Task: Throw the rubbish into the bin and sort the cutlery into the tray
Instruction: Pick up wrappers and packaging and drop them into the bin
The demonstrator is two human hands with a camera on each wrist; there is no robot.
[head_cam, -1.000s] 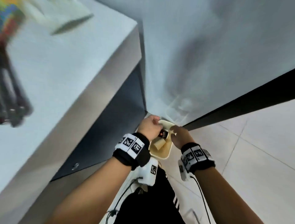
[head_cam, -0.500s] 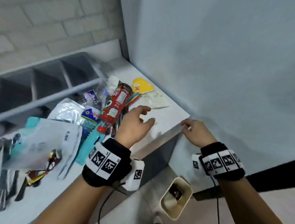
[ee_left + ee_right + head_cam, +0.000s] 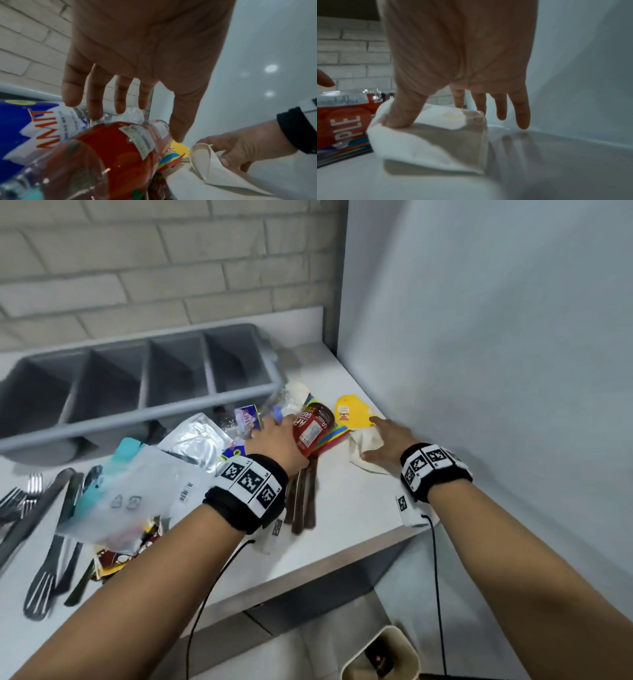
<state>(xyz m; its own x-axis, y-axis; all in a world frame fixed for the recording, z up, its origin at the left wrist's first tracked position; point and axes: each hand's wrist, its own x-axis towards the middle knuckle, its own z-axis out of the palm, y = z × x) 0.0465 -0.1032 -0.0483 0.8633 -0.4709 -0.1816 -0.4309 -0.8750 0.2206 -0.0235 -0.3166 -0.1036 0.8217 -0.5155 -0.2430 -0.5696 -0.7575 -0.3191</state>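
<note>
The left hand [image 3: 274, 440] hovers with fingers spread and straight over the red-labelled bottle [image 3: 311, 429], clamped on nothing. The right hand [image 3: 387, 440] pinches the white napkin [image 3: 368, 445] between thumb and forefinger, other fingers straight. Beyond the left hand stands the grey cutlery tray [image 3: 144, 412]. Below the right wrist, on the floor, sits the bin [image 3: 356, 666]. Left of the left forearm lie forks [image 3: 20, 498]. The yellow wrapper [image 3: 351, 410] touches the right fingertips.
</note>
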